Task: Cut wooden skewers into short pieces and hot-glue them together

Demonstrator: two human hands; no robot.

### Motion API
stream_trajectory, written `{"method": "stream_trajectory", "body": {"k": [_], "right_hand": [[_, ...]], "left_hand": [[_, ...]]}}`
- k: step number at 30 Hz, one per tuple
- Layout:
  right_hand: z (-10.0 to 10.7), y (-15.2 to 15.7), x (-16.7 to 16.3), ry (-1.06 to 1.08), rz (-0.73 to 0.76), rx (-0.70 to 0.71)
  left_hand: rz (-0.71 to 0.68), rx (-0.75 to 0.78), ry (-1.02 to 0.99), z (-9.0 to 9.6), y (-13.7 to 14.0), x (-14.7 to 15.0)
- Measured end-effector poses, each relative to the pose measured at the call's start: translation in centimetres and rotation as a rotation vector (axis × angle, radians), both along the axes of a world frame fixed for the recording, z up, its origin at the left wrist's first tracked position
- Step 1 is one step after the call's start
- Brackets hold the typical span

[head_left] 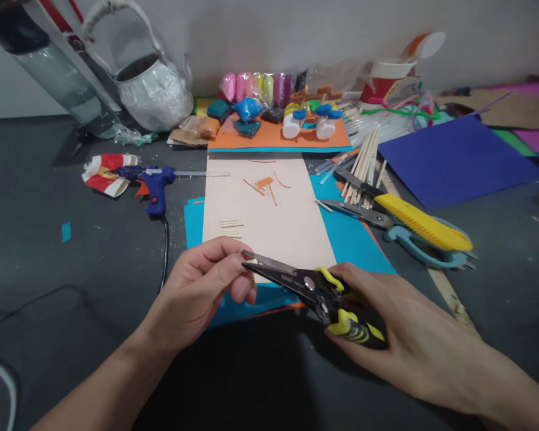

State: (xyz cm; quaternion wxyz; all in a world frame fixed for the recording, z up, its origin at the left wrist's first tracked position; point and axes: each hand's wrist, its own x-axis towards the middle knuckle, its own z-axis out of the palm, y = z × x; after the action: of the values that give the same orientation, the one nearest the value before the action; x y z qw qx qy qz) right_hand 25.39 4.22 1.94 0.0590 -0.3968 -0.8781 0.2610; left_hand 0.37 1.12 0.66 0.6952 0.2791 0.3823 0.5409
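My right hand (pixel 386 323) is wrapped around the handles of black and yellow shears (pixel 296 280). Their narrow blades point left and stand slightly apart at my left fingertips. Thumb and forefinger of my left hand (pixel 215 269) are pinched together on what looks like a small wooden stick (pixel 251 261); only a pale end shows between the blades, the rest is hidden. Beneath both hands lies a cream sheet of paper (pixel 291 233) on blue sheets. Short cut sticks (pixel 232 224) rest on it in small groups, with orange paper scraps (pixel 265 181) farther back.
A blue glue gun (pixel 156 185) lies left, its cord (pixel 165 257) running toward me. On the right are a yellow utility knife (pixel 422 221), blue-handled scissors (pixel 413 239) and wooden sticks (pixel 363 164). Clay packets (pixel 248 109), a small wheeled model (pixel 312 120) and a silver kettle-shaped pot (pixel 155 90) stand behind.
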Motion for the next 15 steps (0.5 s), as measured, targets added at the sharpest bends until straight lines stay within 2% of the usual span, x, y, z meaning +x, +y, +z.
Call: {"method": "stream_trajectory", "body": {"k": [6, 11, 15], "right_hand": [[-0.06, 0.18, 0.05, -0.011, 0.009, 0.06], [-0.57, 0.07, 0.56, -0.031, 0.004, 0.173], [-0.76, 0.32, 0.41, -0.008, -0.018, 0.167]], "left_hand": [[-0.02, -0.035, -0.068, 0.13, 0.03, 0.15], [-0.01, -0.044, -0.103, -0.08, -0.09, 0.18], [-0.009, -0.049, -0.078, -0.06, 0.08, 0.23]]}}
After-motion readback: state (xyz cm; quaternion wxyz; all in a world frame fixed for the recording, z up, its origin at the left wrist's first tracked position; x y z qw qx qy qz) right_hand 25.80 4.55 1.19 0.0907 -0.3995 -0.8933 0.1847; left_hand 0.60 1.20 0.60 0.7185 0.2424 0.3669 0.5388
